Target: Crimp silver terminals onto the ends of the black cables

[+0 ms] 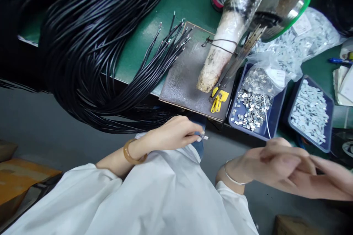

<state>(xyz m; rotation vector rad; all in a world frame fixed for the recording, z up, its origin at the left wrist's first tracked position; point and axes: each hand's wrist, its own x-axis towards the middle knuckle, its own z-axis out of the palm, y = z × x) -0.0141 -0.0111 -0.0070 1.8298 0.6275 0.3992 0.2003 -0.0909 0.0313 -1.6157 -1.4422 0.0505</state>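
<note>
My left hand (183, 132) is closed in a pinch in front of the bench edge, its palm side turned down. Between thumb and fingertips sits a small shiny metal clip (204, 137), partly hidden by the fingers. My right hand (284, 167) is raised at the right, large and blurred, its fingers stretched towards the frame's right edge. I see nothing held in it. Just beyond that hand is a dark blue tray (257, 131) of small metal clips (251, 112). Beside it stands a second blue tray (292, 126) full of pale flat pieces (310, 112).
A thick bundle of black cables (91, 44) hangs over the bench's left side, stripped ends resting by a metal plate (182, 77). Above the plate leans a plastic-wrapped post (220, 44), with a yellow-handled tool (220, 101) below. Plastic bags (311, 36) lie behind the trays.
</note>
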